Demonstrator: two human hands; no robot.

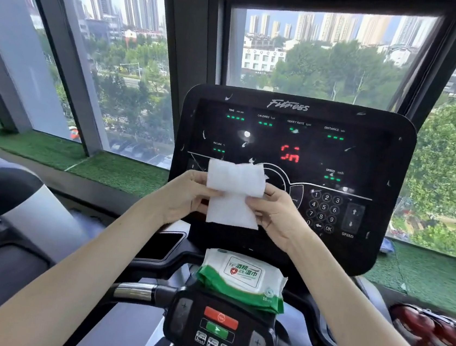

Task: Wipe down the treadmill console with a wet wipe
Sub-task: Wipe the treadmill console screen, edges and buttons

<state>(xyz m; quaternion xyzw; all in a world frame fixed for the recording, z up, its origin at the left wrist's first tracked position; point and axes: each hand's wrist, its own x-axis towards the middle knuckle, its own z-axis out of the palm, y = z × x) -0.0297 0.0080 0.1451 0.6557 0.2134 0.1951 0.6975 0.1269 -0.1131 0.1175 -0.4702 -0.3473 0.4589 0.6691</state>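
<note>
Pinching a white wipe (233, 193) between both hands, I hold it up in front of the console (366, 148). My left hand (187, 196) grips the sheet's left edge, thumb and fingers closed on it. My right hand (276, 215) pinches the right edge the same way, fingertips curled onto the cloth. The wipe is partly folded: an upper band stretches between my hands and a narrower flap hangs below them. It covers the lower left part of the console from my view; I cannot tell whether it touches the panel.

Behind the wipe, the console is a black upright panel with rounded corners and "Fitness" lettered along its top. Green dashes glow under the labels for time, calories, heart rate, distance, incline and speed, and red digits (290, 153) shine near the middle. A keypad (323, 212) sits just right of my right hand, with speed arrows beside it. White specks and smears dot the black face.

Below my forearms, a green-and-white pack (240, 279) of wipes lies on the ledge under the console, label up. Nearer me is a control pad (217, 328) with a red button above a green one, and a chrome handlebar (136, 290) runs to its left. Past the console, windows (121, 47) show trees and tall buildings, with green turf (121, 172) along the sill.
</note>
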